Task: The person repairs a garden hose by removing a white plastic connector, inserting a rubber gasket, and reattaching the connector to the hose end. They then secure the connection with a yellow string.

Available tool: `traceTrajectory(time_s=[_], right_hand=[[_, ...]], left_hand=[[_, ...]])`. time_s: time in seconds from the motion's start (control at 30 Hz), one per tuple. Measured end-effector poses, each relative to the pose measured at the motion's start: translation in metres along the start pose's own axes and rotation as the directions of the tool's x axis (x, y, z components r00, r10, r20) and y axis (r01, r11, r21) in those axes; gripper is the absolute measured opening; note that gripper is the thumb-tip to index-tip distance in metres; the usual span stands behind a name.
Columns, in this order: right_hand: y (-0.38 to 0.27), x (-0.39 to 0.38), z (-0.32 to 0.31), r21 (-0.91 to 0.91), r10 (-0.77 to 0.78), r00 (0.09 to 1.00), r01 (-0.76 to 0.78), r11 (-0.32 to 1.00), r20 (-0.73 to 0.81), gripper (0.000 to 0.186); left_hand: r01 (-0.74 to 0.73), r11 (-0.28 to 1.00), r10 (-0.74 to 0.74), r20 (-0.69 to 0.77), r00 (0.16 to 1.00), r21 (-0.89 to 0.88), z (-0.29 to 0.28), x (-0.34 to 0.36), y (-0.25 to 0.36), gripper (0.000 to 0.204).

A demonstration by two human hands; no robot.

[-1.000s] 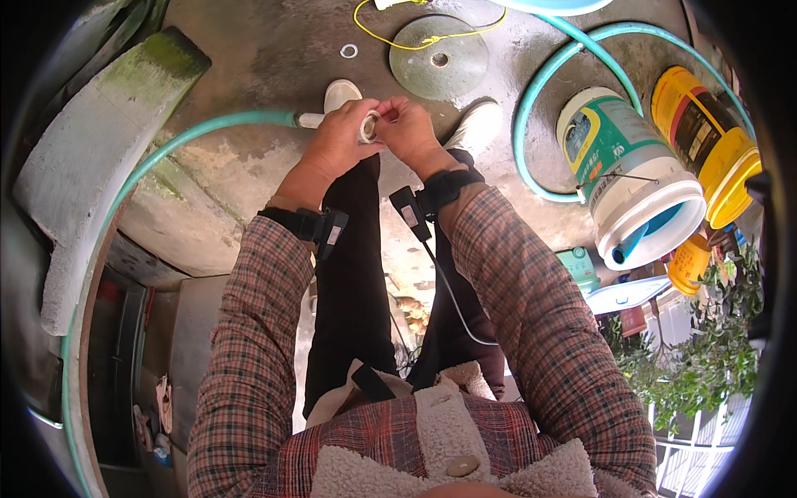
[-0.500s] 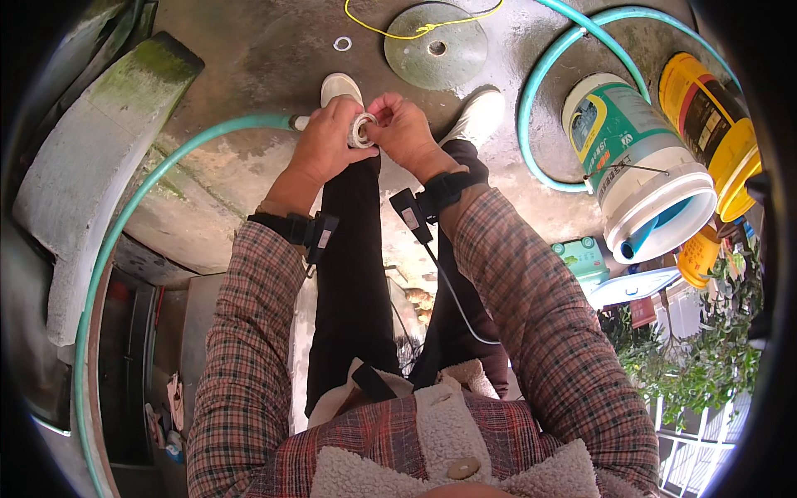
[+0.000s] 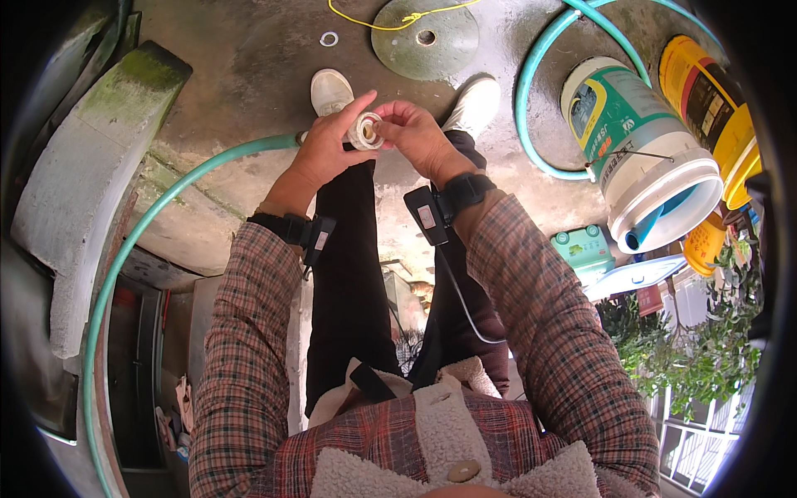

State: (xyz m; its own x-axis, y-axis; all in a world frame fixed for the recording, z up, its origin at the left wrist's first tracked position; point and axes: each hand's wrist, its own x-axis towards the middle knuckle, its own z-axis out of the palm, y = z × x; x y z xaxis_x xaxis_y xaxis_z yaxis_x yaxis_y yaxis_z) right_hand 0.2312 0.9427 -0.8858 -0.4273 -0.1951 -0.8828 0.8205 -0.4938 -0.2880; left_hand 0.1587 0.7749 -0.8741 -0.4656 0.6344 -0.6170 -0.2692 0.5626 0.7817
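In the head view, the left hand (image 3: 325, 151) grasps a white, round, hollow fitting (image 3: 355, 138), its opening turned toward the camera, above the floor between the shoes. The right hand (image 3: 422, 143) has thumb and forefinger at the opening's right side; whether they grip it cannot be told. Half a second ago the left fingers curled closer around the fitting; now they reach out straighter past its top. The green flexible hose (image 3: 212, 166) ends behind the left hand, with less of its pale connector showing than one second ago. The flat white ring (image 3: 329, 39) and round grey stone disc (image 3: 398, 51) on the floor appear higher and farther left in view.
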Motion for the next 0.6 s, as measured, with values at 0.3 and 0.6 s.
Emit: traceTrajectory(time_s=[0.3, 0.6], right_hand=[[0.001, -0.011, -0.003, 0.002, 0.005, 1.0, -0.005, 1.0, 0.001, 0.021], [0.017, -0.024, 0.008, -0.032, -0.215, 0.976, 0.214, 0.976, -0.039, 0.037]], left_hand=[[-0.002, 0.997, -0.002, -0.052, 0.999, -0.08, 0.007, -0.012, -0.014, 0.066], [-0.077, 0.973, 0.09, -0.053, 0.995, 0.218, 0.003, -0.014, -0.004, 0.059]])
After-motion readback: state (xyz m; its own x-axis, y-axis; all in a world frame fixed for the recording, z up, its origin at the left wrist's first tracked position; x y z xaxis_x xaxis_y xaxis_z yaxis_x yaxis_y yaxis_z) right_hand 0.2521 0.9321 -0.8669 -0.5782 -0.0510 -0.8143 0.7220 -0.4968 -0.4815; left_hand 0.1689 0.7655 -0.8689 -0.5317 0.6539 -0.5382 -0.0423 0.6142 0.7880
